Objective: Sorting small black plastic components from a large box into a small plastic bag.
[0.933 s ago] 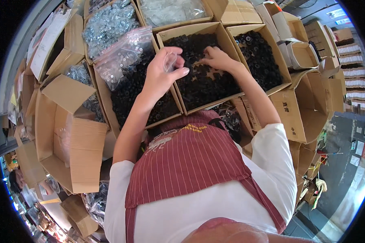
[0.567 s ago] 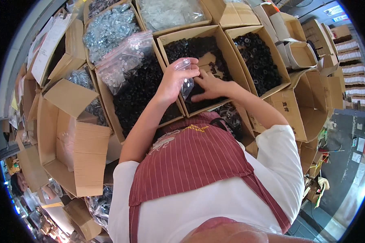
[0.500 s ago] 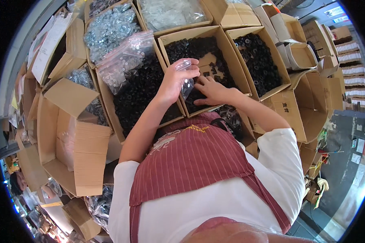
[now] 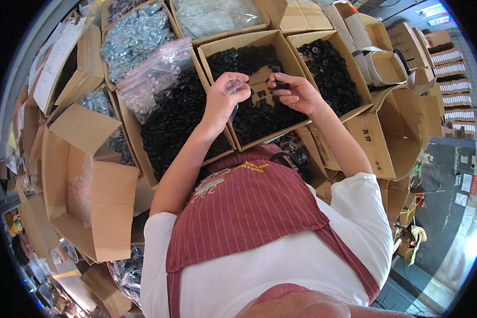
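Observation:
My left hand (image 4: pixel 223 100) is closed round a small clear plastic bag (image 4: pixel 232 86) above the left side of the middle cardboard box (image 4: pixel 217 47). Over that box's right side, my right hand (image 4: pixel 301 96) pinches a few small black plastic pieces (image 4: pixel 282 85) in its fingertips. The two hands are apart at nearly the same height. Below them, many loose black pieces (image 4: pixel 249 117) lie in the box, and part of its brown cardboard bottom shows between the heaps. Their exact kind is too small to make out.
On the right, another box holds black washers (image 4: pixel 334 74). A left-hand box is full of small black rings (image 4: pixel 169 132), with a clear zip bag of white washers (image 4: pixel 156 79) on top. Bags of shiny metal parts (image 4: pixel 138 40) sit behind. An open carton (image 4: pixel 111 206) stands at left.
My right hand has risen out of the middle box and moved right, now with black pieces in its fingers. My left hand still holds the clear bag, slightly shifted.

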The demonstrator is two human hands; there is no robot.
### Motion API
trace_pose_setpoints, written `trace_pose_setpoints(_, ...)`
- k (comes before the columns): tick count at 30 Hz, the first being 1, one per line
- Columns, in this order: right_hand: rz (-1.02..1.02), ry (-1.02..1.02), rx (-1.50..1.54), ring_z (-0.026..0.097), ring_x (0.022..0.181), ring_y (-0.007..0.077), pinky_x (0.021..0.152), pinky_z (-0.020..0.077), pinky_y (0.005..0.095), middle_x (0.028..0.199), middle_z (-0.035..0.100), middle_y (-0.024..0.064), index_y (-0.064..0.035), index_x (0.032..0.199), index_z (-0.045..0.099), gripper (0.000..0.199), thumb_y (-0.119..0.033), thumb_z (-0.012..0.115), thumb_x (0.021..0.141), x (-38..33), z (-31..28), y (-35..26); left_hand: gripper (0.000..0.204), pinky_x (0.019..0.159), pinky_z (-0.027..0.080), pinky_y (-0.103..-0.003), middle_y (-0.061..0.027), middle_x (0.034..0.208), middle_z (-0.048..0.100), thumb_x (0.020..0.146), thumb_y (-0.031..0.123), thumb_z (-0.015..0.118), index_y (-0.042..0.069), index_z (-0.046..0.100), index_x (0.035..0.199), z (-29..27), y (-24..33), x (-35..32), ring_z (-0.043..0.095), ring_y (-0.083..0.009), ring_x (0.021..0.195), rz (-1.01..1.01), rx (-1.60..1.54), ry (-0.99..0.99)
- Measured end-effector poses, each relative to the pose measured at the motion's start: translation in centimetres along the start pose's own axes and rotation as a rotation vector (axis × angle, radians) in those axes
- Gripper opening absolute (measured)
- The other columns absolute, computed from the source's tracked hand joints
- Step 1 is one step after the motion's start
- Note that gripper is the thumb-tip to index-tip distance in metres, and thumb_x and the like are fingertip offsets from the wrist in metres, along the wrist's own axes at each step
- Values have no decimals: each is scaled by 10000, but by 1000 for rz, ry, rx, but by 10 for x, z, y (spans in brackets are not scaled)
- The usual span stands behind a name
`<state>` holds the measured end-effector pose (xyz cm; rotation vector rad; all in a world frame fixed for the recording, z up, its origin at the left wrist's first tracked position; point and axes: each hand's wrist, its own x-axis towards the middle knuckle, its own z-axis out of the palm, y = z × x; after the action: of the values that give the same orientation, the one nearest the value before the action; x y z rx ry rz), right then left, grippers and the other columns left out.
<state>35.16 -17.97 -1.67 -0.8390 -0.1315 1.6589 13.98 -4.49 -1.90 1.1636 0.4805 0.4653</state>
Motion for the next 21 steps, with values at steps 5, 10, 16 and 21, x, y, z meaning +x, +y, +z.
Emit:
trace_pose_setpoints(5, -81, -47, 29, 467, 689, 80, 468, 391, 150, 1074, 564, 79, 23, 1195, 558, 278, -194, 509, 1029, -10, 31, 5, 321, 945, 479, -300, -51, 1082, 636, 855, -8, 693, 19, 597, 1160, 5, -9, -1, 608, -144, 1040, 31, 106, -35)
trace_pose_setpoints(10, -127, -39, 12, 646, 974, 236, 808, 565, 302, 1236, 590, 162, 73, 1313, 514, 394, -188, 511, 1018, -17, 60, 8, 336, 944, 479, -286, -54, 1093, 639, 863, -48, 666, 8, 569, 1180, 8, -19, 0, 609, -130, 1034, 56, 88, -56)
trace_pose_setpoints(16, -121, -90, -155, 666, 1003, 215, 855, 567, 304, 1212, 610, 148, 59, 1322, 513, 424, -87, 551, 926, -25, 80, 6, 244, 838, 497, -248, -21, 1028, 626, 896, -19, 698, 29, 543, 1078, 10, -22, -4, 610, -96, 938, 151, 185, -133)
trace_pose_setpoints(21, -119, -62, -262, 672, 924, 154, 758, 546, 262, 1203, 621, 128, 40, 1313, 523, 424, -64, 551, 903, -25, 92, 5, 287, 854, 498, -256, -38, 1085, 645, 888, -18, 704, 30, 566, 1135, 20, -19, -7, 617, -105, 974, 236, 20, -137)
